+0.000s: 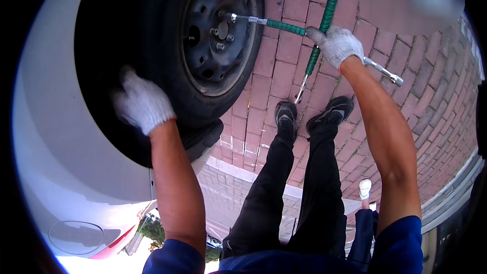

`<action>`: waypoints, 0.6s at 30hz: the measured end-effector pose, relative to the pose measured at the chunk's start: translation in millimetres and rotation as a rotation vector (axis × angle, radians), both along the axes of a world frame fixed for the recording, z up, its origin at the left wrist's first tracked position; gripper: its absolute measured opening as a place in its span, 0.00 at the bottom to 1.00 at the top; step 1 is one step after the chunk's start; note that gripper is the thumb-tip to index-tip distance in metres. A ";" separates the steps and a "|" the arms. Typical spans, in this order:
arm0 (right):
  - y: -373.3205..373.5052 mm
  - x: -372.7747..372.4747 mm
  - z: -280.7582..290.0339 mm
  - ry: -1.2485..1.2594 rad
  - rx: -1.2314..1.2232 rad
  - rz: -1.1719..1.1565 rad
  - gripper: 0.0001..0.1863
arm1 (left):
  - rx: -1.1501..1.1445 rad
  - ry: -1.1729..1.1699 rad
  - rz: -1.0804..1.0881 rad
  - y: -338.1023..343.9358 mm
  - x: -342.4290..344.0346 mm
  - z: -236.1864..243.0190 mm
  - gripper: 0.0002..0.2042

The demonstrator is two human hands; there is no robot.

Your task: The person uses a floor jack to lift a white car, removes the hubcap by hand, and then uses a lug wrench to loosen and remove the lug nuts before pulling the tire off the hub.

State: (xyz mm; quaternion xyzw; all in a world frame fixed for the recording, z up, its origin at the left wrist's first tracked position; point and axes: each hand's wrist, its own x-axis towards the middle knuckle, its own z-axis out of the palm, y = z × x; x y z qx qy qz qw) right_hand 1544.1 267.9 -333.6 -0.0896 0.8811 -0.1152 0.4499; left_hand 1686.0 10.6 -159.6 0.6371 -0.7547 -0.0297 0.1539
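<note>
My right hand [335, 45], in a white knit glove, grips the crossing of a chrome four-way lug wrench [286, 26] wrapped in green. One arm reaches a stud or nut near the centre of the black steel wheel [205, 56]; whether it is seated is unclear. Other nuts show around the hub [220, 46]. My left hand [142, 99], also gloved, is blurred beside the tyre [166, 71] in the dark wheel arch of the silver car [56, 122]; whether it touches the rubber is unclear, and its fingers are smeared.
My black shoes [328, 114] stand on red brick paving [289, 0] right of the wheel, below the wrench. A pale paved strip [225, 182] runs behind my legs. Another person's leg and white shoe [364, 189] show at lower right. A blurred patch covers the top right.
</note>
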 end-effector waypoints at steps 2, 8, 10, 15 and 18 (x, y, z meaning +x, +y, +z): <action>-0.8 -6.2 -0.1 -0.057 -0.013 -0.017 0.42 | -0.163 -0.142 -0.028 -9.0 -4.6 -12.5 0.27; 3.7 -20.2 -33.0 -0.247 -0.120 -0.105 0.38 | -0.284 -0.189 -0.026 -11.2 -11.0 -17.4 0.28; -1.5 -34.0 -17.0 -0.288 -0.084 -0.096 0.38 | -0.444 -0.328 -0.146 -29.2 13.5 -37.9 0.27; -23.1 -48.9 18.5 -0.222 -0.045 -0.033 0.38 | -0.449 -0.404 -0.058 -25.1 1.9 -35.3 0.26; -20.7 -44.4 -2.4 -0.226 -0.047 -0.072 0.40 | -0.305 -0.331 0.010 -17.1 -9.8 -25.9 0.28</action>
